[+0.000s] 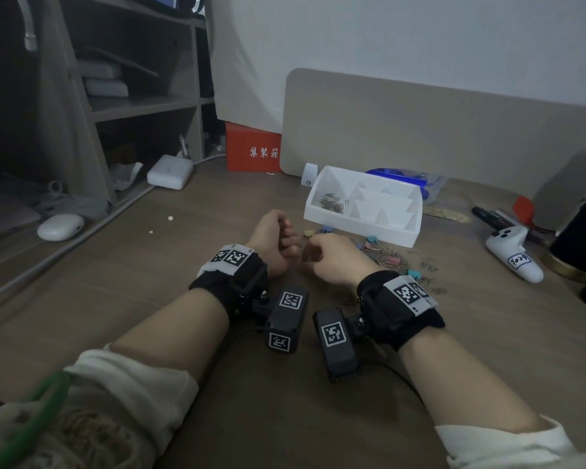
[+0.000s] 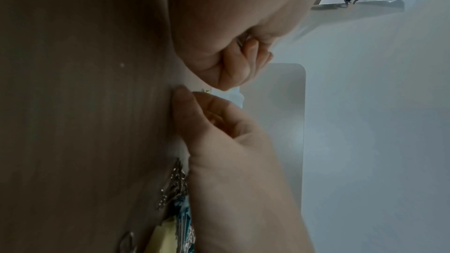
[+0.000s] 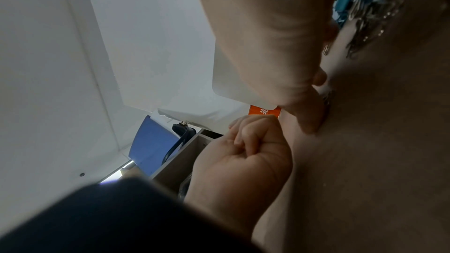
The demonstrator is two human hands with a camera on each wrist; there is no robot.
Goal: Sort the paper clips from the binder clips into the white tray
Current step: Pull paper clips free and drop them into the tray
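The white tray (image 1: 352,228) stands on the wooden table, with a small heap of paper clips (image 1: 332,202) in its left compartment. A mixed pile of paper clips and coloured binder clips (image 1: 386,255) lies in front of it, also seen as the pile (image 3: 372,16) and the pile (image 2: 175,186). My right hand (image 1: 310,255) is down on the table left of the pile, thumb (image 3: 309,118) and forefinger closing on a small paper clip (image 3: 328,98). My left hand (image 1: 290,242) rests beside it as a curled fist (image 3: 248,141); nothing shows inside it.
A yellow binder clip (image 1: 308,233) and a blue one (image 1: 325,228) lie just beyond my hands. A white controller (image 1: 511,255) and a black cylinder (image 1: 582,238) stand at the right. A blue box (image 1: 406,177) sits behind the tray, a red box (image 1: 252,152) at the back.
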